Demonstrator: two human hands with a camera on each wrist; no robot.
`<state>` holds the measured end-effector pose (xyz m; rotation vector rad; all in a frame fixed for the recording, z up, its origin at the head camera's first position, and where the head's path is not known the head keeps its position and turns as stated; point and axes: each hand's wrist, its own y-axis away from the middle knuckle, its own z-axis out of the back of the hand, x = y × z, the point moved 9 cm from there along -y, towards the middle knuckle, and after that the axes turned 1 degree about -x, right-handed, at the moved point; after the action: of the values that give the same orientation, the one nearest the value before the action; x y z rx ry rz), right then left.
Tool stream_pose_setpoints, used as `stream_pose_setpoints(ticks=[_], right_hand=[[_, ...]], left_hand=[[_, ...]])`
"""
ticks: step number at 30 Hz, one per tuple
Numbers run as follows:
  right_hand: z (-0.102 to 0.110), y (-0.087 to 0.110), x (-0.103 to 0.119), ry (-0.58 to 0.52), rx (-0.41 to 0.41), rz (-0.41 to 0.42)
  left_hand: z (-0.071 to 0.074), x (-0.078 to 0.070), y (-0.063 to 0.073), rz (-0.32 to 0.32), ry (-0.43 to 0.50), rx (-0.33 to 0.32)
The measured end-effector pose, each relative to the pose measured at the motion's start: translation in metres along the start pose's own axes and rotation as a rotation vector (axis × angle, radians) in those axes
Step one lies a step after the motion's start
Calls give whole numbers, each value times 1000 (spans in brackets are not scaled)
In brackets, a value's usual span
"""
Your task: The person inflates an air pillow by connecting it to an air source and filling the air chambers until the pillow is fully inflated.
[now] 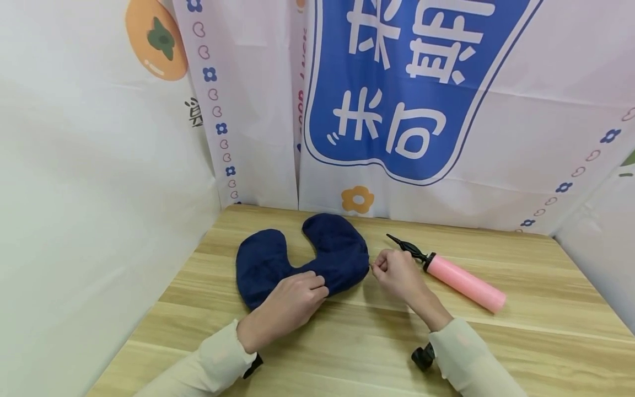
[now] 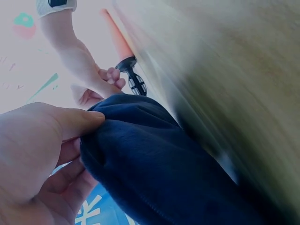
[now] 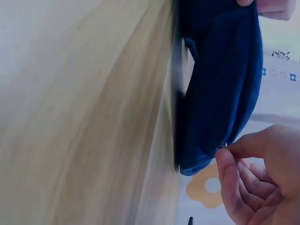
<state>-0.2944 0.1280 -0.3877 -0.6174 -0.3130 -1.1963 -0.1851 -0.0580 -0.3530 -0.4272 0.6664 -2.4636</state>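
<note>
A navy blue U-shaped neck pillow (image 1: 342, 242) lies on the wooden table, its open side facing the back wall. My left hand (image 1: 292, 300) pinches the cloth at its near edge, thumb on top and fingers beneath, as the left wrist view shows. At the pillow's right end, my right hand (image 1: 399, 275) pinches a small metallic zipper pull (image 3: 223, 146) between thumb and index finger. The other fingers of that hand are curled in. The cover looks flat and slightly wrinkled between the two hands.
A pink hand air pump (image 1: 466, 282) with a black nozzle end lies just right of my right hand. White printed cloth (image 1: 258, 110) hangs behind the wooden table (image 1: 347, 353) and along its sides.
</note>
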Motion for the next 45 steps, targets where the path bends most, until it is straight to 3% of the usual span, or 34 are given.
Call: stream_pose_setpoints(ticks=[10, 14, 18, 22, 26, 30, 35, 40, 45], right_hand=[[-11, -4, 0, 170, -49, 82], [-11, -3, 2, 139, -18, 137], [-11, 2, 10, 90, 129, 265], [-9, 7, 24, 95, 258, 410], [-4, 10, 40, 169, 254, 574], [-9, 12, 51, 270, 239, 707], [-31, 13, 48, 377, 332, 717], [-45, 16, 45, 435, 399, 699], [-46, 17, 45, 425, 421, 690]], left_hand=[[-9, -8, 3, -36, -36, 34], [-19, -5, 6, 22, -19, 181], [-22, 4, 17, 131, 41, 330], [-12, 15, 32, 189, 67, 339], [-6, 23, 47, 214, 98, 365], [-11, 30, 58, 232, 166, 442], [-25, 30, 64, 217, 251, 509], [-30, 30, 66, 201, 274, 513], [-28, 30, 65, 165, 256, 496]])
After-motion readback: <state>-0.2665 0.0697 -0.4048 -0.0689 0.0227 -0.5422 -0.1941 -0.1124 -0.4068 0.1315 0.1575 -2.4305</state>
